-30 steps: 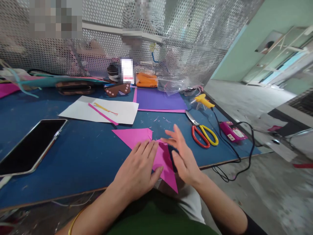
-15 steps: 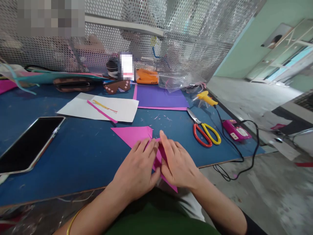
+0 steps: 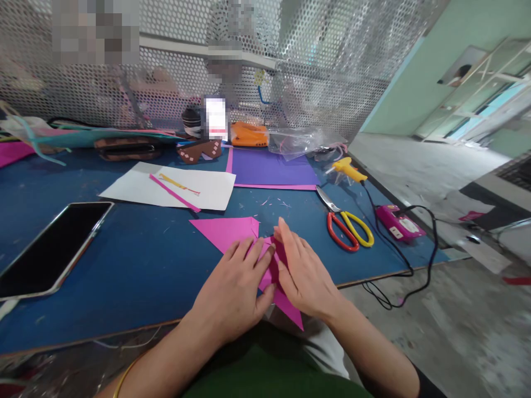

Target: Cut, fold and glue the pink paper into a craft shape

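A folded sheet of pink paper point(image 3: 230, 230) lies at the front edge of the blue table, one pointed corner to the left and another hanging past the edge towards me. My left hand point(image 3: 236, 276) rests flat on its middle, fingers stretched out and thumb apart. On the paper's right side stands my right hand point(image 3: 307, 271), tilted on its edge with the fingers straight and the thumb near the paper. Between the hands a darker, raised fold of the paper shows. The part under my left palm is hidden.
Red-and-yellow-handled scissors point(image 3: 342, 221), a yellow glue gun point(image 3: 349, 169) and a magenta box with a black cord point(image 3: 400, 224) are on the right. A phone point(image 3: 53, 249) lies left. Behind are white paper point(image 3: 128, 185) with thin strips and purple sheets point(image 3: 271, 166).
My right hand has tipped further upright and shifted slightly right, widening the gap between the hands and showing more of the pink fold. My left hand stays on the paper.
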`<state>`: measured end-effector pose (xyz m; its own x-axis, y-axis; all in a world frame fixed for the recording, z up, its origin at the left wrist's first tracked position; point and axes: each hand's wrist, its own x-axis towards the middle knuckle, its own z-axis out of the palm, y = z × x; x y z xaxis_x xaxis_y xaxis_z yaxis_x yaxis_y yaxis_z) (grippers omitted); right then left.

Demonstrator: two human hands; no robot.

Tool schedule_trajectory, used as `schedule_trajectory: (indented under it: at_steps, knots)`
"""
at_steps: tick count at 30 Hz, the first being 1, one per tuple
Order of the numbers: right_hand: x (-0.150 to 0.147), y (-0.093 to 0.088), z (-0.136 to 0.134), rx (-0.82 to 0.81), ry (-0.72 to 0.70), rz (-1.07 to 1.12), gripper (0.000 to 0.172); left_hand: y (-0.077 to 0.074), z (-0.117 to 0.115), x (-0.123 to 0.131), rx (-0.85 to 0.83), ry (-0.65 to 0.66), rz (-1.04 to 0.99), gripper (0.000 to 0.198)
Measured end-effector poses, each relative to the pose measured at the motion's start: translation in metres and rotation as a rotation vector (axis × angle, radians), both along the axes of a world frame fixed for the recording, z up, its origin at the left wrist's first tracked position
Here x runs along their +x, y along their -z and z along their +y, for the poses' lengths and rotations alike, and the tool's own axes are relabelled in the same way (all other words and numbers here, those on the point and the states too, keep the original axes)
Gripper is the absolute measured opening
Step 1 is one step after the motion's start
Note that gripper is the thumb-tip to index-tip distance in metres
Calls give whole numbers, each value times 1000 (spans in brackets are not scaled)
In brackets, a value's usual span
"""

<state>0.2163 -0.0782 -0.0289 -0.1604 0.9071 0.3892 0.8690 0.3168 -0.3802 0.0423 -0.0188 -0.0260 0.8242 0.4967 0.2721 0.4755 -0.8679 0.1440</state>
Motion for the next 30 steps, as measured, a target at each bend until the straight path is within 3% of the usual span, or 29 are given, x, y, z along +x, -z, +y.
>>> schedule_trajectory:
  at_steps: [7, 14, 17, 26, 30]
  knots:
    - [-6, -4, 6, -12, -17, -212, 87, -3, 0, 2, -35, 14, -32, 47]
    - [9, 4, -3, 0, 10, 246, 71, 0, 0, 0, -23, 4, 15, 55]
    - [10, 6, -5, 4, -15, 309, 73, 1, -1, -1, -23, -1, 22, 56]
    - [0, -1, 1, -1, -54, -35, 77, 0, 0, -1, -16, 7, -52, 50]
    - [-1, -2, 1, 2, -59, -90, 78, 1, -1, -1, 4, 1, -50, 50]
